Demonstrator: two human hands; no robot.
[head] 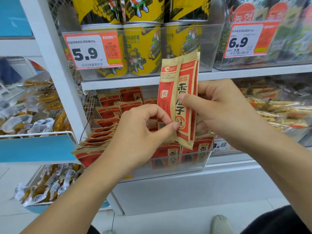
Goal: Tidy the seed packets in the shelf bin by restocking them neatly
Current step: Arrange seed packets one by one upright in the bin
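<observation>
White shop shelving fills the frame. At centre, above the clear shelf bin (194, 163), a bundle of seed packets (179, 98) stands upright, long axis vertical. The right hand (217, 107) grips it; the left hand (140, 132) pinches its lower edge.
</observation>
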